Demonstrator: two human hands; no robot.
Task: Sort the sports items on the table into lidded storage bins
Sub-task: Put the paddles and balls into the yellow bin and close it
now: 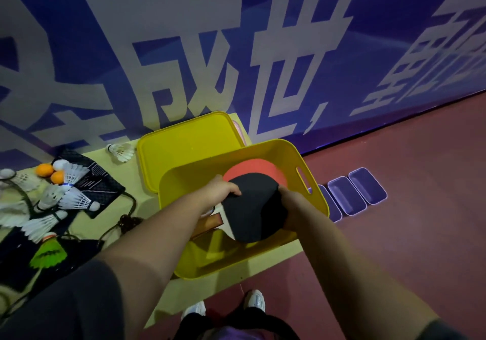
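A yellow storage bin [289,155] stands at the table's right end, its yellow lid [184,145] lying flat behind it. Inside the bin lies a red-faced paddle [260,167]. Over it I hold a black-faced paddle [255,213] with both hands: my left hand [223,189] grips its far left edge, my right hand [292,203] grips its right edge. Its wooden handle [207,222] points left under my left wrist.
Several white shuttlecocks [76,197], a green one [48,255], two orange balls [44,170] and a white ball lie on black pouches [102,184] at the table's left. A pink bin edge [240,132] shows behind the lid. Purple trays [368,189] sit on the red floor.
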